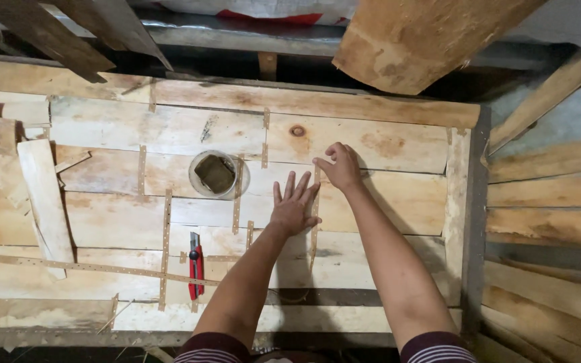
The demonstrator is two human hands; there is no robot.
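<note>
**Hands press a tape strip on veneer**

Pale veneer sheets (371, 144), patched with tape, cover the workbench. Left hand (294, 207) lies flat, fingers spread, gripping nothing, just left of the vertical tape strip (315, 222). Right hand (339, 166) presses bent fingertips on that strip's top end. Left of the strip sit a round glass container (214, 174) and a red utility knife (196, 265).
</note>
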